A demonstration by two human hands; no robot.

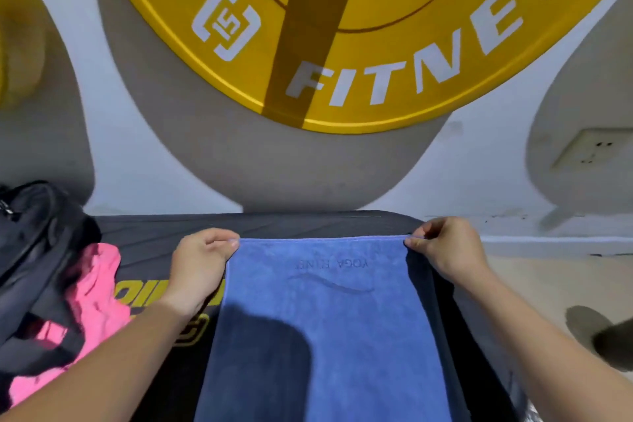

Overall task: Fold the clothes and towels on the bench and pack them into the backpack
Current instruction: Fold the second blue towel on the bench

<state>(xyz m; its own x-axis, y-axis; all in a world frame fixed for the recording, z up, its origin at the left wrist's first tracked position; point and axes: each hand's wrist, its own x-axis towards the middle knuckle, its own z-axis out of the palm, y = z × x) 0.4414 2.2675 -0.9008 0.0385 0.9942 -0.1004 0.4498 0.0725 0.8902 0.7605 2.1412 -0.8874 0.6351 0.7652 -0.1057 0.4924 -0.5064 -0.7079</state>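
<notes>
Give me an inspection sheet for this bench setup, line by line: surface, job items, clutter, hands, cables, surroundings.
Surface: black padded bench with yellow lettering, set against the wall.
Job's things: blue towel spread flat along the bench; pink garment crumpled at the left, against the black backpack.
Clutter: nothing seen.
Hands: left hand and right hand each pinch a far corner of the blue towel.
Cables: nothing seen.
Surroundings: white wall with a yellow round sign above the bench and a wall socket at the right.
</notes>
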